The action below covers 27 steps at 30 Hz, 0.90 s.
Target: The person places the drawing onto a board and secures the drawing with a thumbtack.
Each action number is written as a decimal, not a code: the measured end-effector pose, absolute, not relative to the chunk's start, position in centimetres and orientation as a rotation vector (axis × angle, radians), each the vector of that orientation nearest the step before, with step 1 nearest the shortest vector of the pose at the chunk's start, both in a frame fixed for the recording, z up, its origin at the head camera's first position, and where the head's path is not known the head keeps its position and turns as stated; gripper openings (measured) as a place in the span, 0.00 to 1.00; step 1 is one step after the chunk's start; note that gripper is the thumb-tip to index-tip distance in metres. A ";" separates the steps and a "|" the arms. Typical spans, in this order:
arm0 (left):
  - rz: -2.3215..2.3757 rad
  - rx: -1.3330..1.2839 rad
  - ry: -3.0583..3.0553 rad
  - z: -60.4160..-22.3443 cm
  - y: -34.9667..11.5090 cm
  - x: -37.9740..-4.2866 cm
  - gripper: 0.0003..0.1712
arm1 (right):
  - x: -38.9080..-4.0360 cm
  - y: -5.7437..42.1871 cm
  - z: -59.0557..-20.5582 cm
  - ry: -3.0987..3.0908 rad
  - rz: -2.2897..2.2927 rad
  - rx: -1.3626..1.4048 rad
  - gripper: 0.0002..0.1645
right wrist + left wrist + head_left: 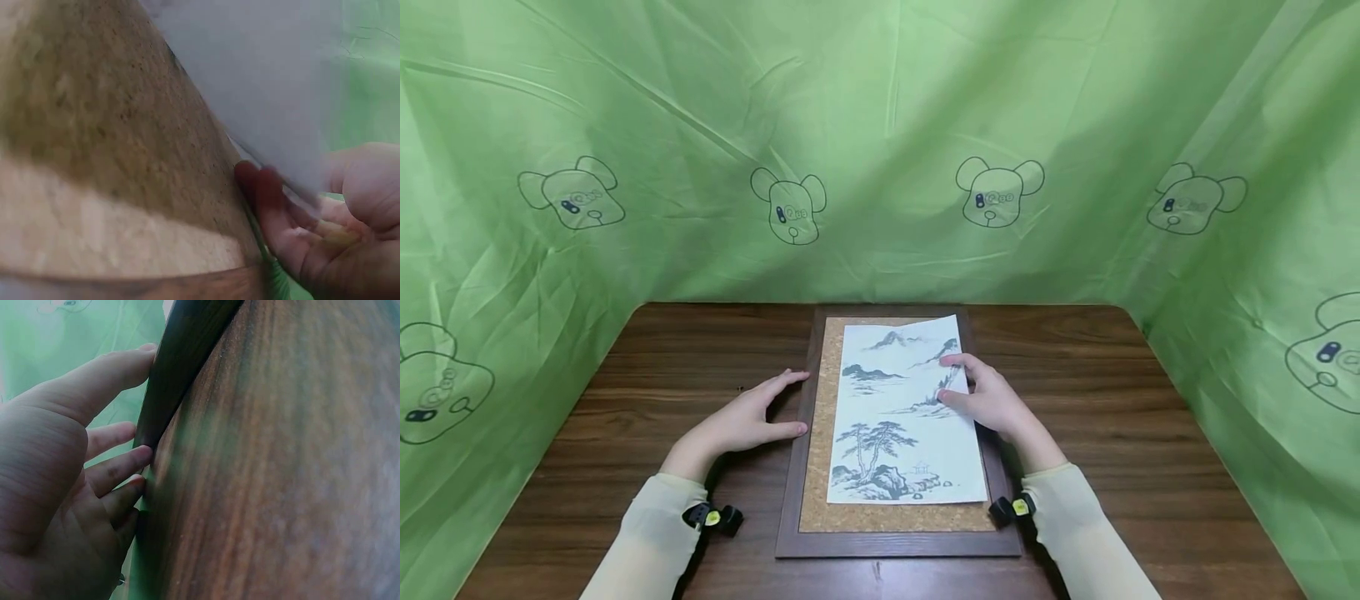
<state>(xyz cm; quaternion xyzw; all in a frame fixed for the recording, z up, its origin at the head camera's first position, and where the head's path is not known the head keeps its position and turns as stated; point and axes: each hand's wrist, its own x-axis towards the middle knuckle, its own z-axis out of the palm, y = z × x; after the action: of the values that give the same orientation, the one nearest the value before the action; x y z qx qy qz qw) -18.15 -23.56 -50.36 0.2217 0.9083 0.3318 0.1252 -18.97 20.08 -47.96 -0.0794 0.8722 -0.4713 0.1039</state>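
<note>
White paper (904,425) is pinched by the right grip (991,400).

**Bright head view, hazy wrist views**

In the head view, soft light is spread fairly evenly, though the green cloth (880,100) is crossed by broad, diffuse shadows right of centre; the brightest area is formed by the paper (891,400). In the left wrist view, the left hand (56,475) is dimly lit, and the tabletop (281,487) is blurred toward the right edge. In the right wrist view, the cork (125,125) is darkened above a lit lower-left strip; the paper is washed out and smeared.
</note>
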 end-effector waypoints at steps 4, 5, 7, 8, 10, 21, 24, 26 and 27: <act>0.965 0.650 2.649 -50.4 -23.5 -18.2 0.54 | -19.0 20.7 -47.7 2.588 -1.388 -0.190 0.35; 0.964 0.650 2.650 -50.5 -23.5 -18.2 0.54 | -19.0 20.9 -47.7 2.593 -1.397 -0.175 0.35; 0.963 0.651 2.650 -50.5 -23.5 -18.2 0.54 | -19.0 21.1 -47.6 2.606 -1.409 -0.159 0.36; 0.962 0.651 2.650 -50.5 -23.6 -18.2 0.54 | -19.1 21.2 -47.6 2.613 -1.417 -0.155 0.36; 0.966 0.650 2.646 -50.5 -23.6 -18.2 0.54 | -19.2 21.2 -47.6 2.626 -1.420 -0.145 0.35; 0.976 0.671 2.645 -50.5 -23.5 -18.3 0.54 | -19.4 21.1 -47.9 2.649 -1.364 -0.152 0.37; 0.975 0.670 2.649 -50.6 -23.4 -18.3 0.54 | -19.5 21.1 -48.0 2.653 -1.360 -0.169 0.37; 0.977 0.669 2.647 -50.6 -23.4 -18.4 0.54 | -19.6 21.2 -48.1 2.657 -1.355 -0.176 0.36; 0.977 0.669 2.646 -50.6 -23.4 -18.4 0.54 | -19.6 21.2 -48.1 2.659 -1.354 -0.177 0.36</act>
<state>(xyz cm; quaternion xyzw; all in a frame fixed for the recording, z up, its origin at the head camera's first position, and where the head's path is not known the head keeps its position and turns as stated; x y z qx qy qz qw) -18.36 -23.39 -50.60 0.2289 0.9061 0.3347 0.1210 -19.62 21.24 -48.14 -0.0589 0.8869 -0.4518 0.0762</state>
